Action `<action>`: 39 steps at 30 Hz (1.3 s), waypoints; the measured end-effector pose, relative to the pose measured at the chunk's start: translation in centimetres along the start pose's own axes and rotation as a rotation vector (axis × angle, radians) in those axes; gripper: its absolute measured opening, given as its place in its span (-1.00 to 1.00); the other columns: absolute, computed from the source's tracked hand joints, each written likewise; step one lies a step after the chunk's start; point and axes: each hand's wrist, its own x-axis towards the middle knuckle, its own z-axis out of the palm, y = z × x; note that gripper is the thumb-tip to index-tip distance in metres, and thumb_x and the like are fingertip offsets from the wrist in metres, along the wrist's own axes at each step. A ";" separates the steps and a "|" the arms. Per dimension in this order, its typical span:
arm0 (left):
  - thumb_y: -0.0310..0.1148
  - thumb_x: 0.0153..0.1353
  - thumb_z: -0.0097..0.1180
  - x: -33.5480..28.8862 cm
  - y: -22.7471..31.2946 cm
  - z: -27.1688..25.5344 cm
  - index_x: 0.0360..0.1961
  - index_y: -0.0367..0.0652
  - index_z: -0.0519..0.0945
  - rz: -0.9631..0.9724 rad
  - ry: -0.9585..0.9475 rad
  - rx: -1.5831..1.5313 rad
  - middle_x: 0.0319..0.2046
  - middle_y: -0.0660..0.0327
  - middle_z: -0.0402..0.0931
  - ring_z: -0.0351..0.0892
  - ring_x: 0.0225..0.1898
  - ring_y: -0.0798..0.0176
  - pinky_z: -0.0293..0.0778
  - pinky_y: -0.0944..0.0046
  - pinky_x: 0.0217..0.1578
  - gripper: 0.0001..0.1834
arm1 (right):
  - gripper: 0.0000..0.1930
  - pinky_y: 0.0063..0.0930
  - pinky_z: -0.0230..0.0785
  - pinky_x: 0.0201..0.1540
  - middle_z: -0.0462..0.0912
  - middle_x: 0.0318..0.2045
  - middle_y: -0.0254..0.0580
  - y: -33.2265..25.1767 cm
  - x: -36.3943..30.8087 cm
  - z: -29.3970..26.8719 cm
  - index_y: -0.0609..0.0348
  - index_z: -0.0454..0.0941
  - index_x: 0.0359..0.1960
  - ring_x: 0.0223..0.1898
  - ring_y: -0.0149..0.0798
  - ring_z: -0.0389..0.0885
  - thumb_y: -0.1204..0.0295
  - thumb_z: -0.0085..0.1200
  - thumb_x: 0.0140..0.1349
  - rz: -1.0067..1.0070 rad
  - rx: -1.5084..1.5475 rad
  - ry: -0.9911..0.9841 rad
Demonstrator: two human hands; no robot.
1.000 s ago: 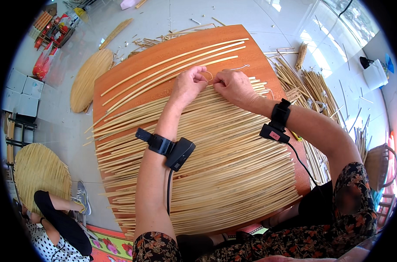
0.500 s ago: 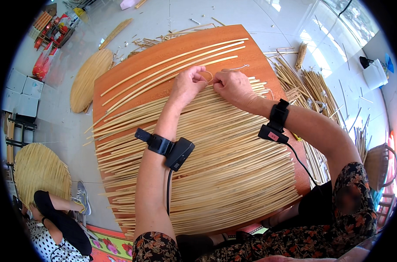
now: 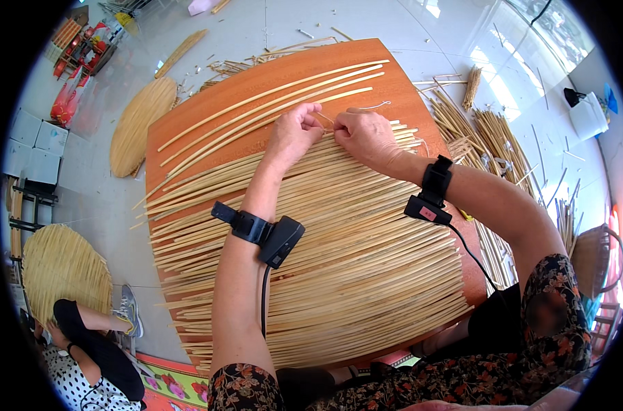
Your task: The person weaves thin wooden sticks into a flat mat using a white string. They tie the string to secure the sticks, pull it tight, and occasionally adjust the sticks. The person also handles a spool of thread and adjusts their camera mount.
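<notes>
A mat of pale peeled stalks [image 3: 352, 226] lies side by side on the reddish-brown board. At its far edge, my left hand [image 3: 296, 133] is closed in a pinch on a thin pale thread [image 3: 327, 116]. Close beside it on the right, my right hand [image 3: 363, 135] is closed with its knuckles up, also on the thread; its fingertips are hidden. A thin metal needle-like piece with a small looped end [image 3: 385, 103] sticks out to the right from behind my right hand. Several loose stalks [image 3: 277, 85] lie beyond the mat.
The board [image 3: 366, 55] shows around the mat. Bundles of stalks [image 3: 496, 137] lie on the floor at right, near a white bucket [image 3: 589, 115]. Round stalk mats [image 3: 143, 127] are at left, where another person's hand [image 3: 56, 334] touches one. Cables hang from my wrist devices.
The thread between my hands has gone from a rounded loop to a flatter, straighter line. Both hands stay in nearly the same place.
</notes>
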 end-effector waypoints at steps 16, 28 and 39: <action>-0.59 0.12 0.19 -0.2 0.6 0.0 0.10 -0.28 0.55 -0.015 0.002 -0.023 -0.33 0.29 0.60 0.53 -0.33 0.49 0.49 0.45 -0.26 -0.54 | -0.88 -0.12 0.49 -0.20 0.64 -0.40 -0.11 0.4 -0.5 -0.7 0.13 0.62 -0.43 -0.28 0.01 0.64 0.41 0.05 0.14 -0.020 0.058 -0.002; -0.57 0.13 0.22 -0.2 0.7 -0.1 0.09 -0.28 0.56 -0.013 0.005 0.003 -0.34 0.30 0.60 0.53 -0.33 0.49 0.49 0.45 -0.26 -0.56 | -0.87 -0.11 0.48 -0.18 0.64 -0.38 -0.10 0.2 0.0 -0.4 0.14 0.62 -0.42 -0.26 0.01 0.64 0.39 0.06 0.15 -0.005 0.037 -0.027; -0.49 0.11 0.27 0.1 0.0 0.0 0.08 -0.23 0.58 -0.009 0.008 0.014 -0.31 0.25 0.65 0.61 -0.30 0.40 0.55 0.35 -0.21 -0.55 | -0.89 -0.12 0.48 -0.22 0.64 -0.40 -0.12 0.1 0.2 0.0 0.14 0.62 -0.43 -0.30 0.00 0.64 0.41 0.08 0.11 -0.022 0.043 -0.001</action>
